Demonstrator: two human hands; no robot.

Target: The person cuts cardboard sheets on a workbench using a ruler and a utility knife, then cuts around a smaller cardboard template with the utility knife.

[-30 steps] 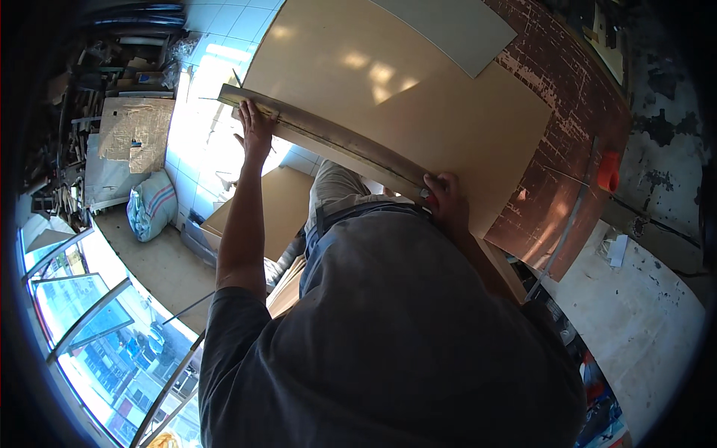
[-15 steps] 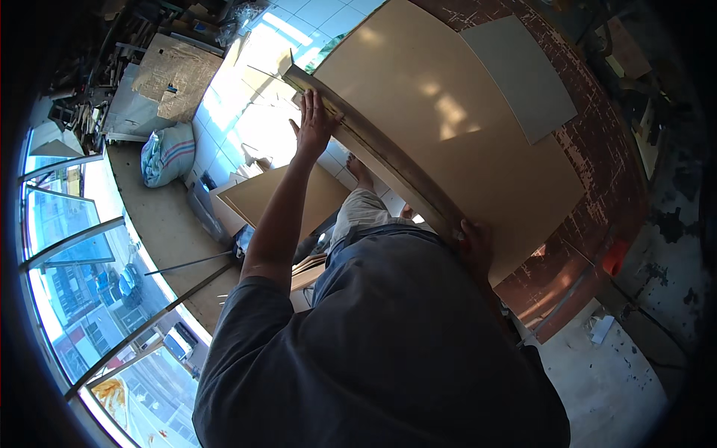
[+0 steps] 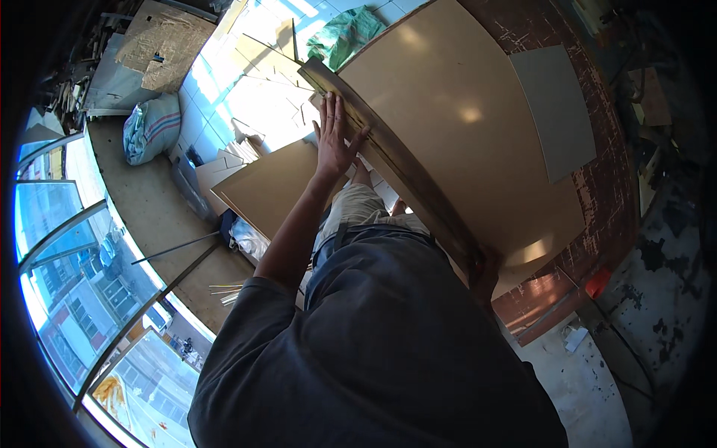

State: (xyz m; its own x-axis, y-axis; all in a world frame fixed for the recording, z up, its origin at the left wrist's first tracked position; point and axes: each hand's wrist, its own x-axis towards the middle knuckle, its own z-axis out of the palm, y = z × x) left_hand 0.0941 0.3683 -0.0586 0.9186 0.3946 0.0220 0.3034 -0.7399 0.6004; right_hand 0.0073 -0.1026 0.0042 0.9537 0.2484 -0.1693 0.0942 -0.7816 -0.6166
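A long, dark wooden straightedge bar [image 3: 407, 175] lies slantwise along the near left edge of a large brown board [image 3: 455, 112]. My left hand [image 3: 336, 142] rests against the bar toward its far end, fingers stretched out and thumb apart. At the bar's near end, in shadow, my right hand [image 3: 485, 270] is closed around it; its fingers show only in part. A smaller grey sheet [image 3: 556, 112] lies over the board's right edge. Underneath is a worn reddish-brown table [image 3: 605, 175].
Another brown board [image 3: 272, 187] leans low at my left, near thin strips [image 3: 243, 151]. A stuffed white sack [image 3: 151, 128] stands by the windows [image 3: 82, 261]. Beyond the bar lies a green bag [image 3: 347, 36] on the tiled floor. A red object [image 3: 597, 284] sits at the table's near right corner.
The view has shifted, bringing more of the green bag into sight. My left hand stays on the bar with fingers extended; my right hand remains at its near end.
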